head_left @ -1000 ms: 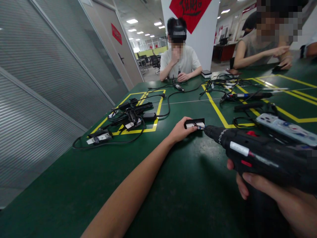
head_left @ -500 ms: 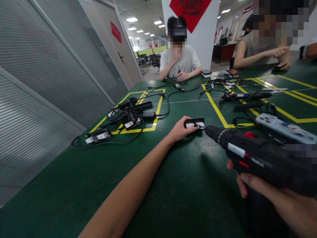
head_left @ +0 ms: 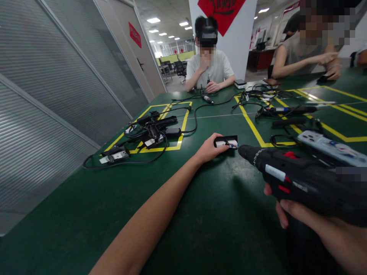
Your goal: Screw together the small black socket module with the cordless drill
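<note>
My left hand (head_left: 209,148) reaches out over the green table (head_left: 200,214) and grips the left end of a small black and white block (head_left: 226,142), holding it on the tabletop. My right hand (head_left: 323,229) is wrapped round the handle of a black cordless drill (head_left: 301,179) with red buttons. The drill's nose points left at the block, its tip just short of the block's right end.
A pile of black adapters and cables (head_left: 146,133) lies inside a yellow-taped square at left. More cables and tools (head_left: 286,110) and a phone (head_left: 329,145) lie at right. One person (head_left: 209,65) sits across the table, another person (head_left: 309,53) at far right.
The drill has drawn back slightly from the block and dropped a little. My left hand keeps its hold on the block.
</note>
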`<state>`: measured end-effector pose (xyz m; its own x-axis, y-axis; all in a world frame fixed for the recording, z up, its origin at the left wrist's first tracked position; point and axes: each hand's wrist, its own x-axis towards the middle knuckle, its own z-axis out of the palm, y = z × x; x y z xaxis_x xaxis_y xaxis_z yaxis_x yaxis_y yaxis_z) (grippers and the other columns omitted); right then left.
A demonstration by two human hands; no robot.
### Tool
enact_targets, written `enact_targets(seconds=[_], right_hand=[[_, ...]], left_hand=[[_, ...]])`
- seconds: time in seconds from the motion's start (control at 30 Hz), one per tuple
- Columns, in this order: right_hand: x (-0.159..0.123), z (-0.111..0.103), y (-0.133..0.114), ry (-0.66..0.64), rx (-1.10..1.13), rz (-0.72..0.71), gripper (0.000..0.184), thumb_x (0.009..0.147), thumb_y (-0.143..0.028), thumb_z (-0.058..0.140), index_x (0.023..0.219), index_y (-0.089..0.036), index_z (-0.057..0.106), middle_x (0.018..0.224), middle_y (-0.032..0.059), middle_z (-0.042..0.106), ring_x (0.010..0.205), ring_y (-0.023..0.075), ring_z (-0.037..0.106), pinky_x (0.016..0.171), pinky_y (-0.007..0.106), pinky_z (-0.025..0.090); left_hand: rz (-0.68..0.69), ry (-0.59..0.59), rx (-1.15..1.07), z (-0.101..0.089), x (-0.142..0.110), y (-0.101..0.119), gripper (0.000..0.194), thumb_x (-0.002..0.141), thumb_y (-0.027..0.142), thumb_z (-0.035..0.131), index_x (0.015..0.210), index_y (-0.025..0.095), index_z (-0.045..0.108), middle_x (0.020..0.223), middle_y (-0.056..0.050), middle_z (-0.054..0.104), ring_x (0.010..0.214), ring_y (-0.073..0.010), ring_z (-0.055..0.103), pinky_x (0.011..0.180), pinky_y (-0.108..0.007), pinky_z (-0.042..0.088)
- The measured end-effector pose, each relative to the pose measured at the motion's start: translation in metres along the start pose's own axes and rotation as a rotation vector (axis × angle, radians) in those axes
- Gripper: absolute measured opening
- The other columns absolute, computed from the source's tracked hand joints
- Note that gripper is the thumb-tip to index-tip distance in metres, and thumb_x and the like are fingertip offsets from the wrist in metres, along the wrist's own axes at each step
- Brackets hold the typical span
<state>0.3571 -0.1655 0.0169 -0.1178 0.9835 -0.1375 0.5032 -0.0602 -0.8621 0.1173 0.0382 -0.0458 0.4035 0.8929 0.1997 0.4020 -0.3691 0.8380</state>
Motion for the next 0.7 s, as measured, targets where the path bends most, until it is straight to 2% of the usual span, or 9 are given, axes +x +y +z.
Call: enact_targets(seconds=[0.2,0.33,0.43,0.5,0.53,0.57,0.7], right_hand=[[0.001,0.003,-0.004,0.047,-0.011,-0.015,0.039,0.084,-0.053,0.049,0.058,-0.031,0.068,0.085,0.0016,0.075,0.079,0.0231,0.071,0.071,0.03,0.061],[0.0,0.004,-0.01,0.118,-0.053,-0.026,0.04,0.084,-0.052,0.048,0.056,-0.03,0.067,0.08,0.0016,0.073,0.074,0.0214,0.071,0.075,0.032,0.06],[0.003,0.012,-0.016,0.126,0.026,-0.046,0.024,0.082,-0.046,0.053,0.072,-0.031,0.069,0.067,0.001,0.071,0.064,0.0216,0.07,0.062,0.033,0.061],[0.006,0.022,-0.017,0.193,0.079,-0.057,0.017,0.079,-0.042,0.057,0.077,-0.03,0.067,0.053,-0.0018,0.064,0.049,0.0203,0.065,0.049,0.033,0.058],[0.007,0.029,-0.017,0.192,0.089,-0.046,0.014,0.078,-0.041,0.058,0.08,-0.029,0.067,0.051,-0.0028,0.062,0.047,0.0201,0.064,0.048,0.034,0.058],[0.009,0.037,-0.016,0.283,0.094,-0.055,0.014,0.074,-0.04,0.061,0.081,-0.029,0.066,0.049,-0.003,0.059,0.048,0.022,0.064,0.045,0.035,0.057],[0.014,0.059,-0.017,0.336,0.083,-0.171,0.036,0.071,-0.035,0.065,0.107,-0.031,0.064,0.074,0.003,0.07,0.077,0.0312,0.071,0.057,0.046,0.061]], left_hand=[[-0.002,-0.004,-0.009,0.0,0.0,0.0,0.051,0.074,0.044,0.067,0.115,0.017,0.052,0.101,-0.008,0.064,0.084,-0.0164,0.06,0.077,-0.031,0.049],[0.006,-0.002,-0.006,-0.001,0.001,0.0,0.051,0.074,0.044,0.067,0.114,0.017,0.053,0.1,-0.007,0.063,0.082,-0.0157,0.06,0.074,-0.029,0.049],[0.007,-0.016,-0.006,-0.001,0.001,-0.002,0.051,0.073,0.045,0.068,0.113,0.017,0.053,0.095,-0.006,0.063,0.079,-0.0147,0.058,0.069,-0.027,0.048],[0.007,-0.022,-0.002,-0.001,0.002,-0.003,0.051,0.072,0.045,0.069,0.111,0.017,0.054,0.092,-0.005,0.063,0.077,-0.0143,0.058,0.068,-0.026,0.047],[0.006,-0.023,0.0,-0.001,0.002,-0.004,0.051,0.071,0.045,0.069,0.111,0.017,0.054,0.091,-0.004,0.063,0.077,-0.0143,0.058,0.069,-0.026,0.047],[0.004,-0.023,0.001,-0.002,0.003,-0.004,0.051,0.071,0.045,0.069,0.11,0.016,0.054,0.091,-0.004,0.063,0.077,-0.0144,0.058,0.069,-0.027,0.047],[0.003,-0.032,-0.007,-0.002,0.005,-0.006,0.052,0.07,0.045,0.069,0.112,0.016,0.054,0.093,-0.004,0.064,0.079,-0.0151,0.059,0.07,-0.027,0.047]])
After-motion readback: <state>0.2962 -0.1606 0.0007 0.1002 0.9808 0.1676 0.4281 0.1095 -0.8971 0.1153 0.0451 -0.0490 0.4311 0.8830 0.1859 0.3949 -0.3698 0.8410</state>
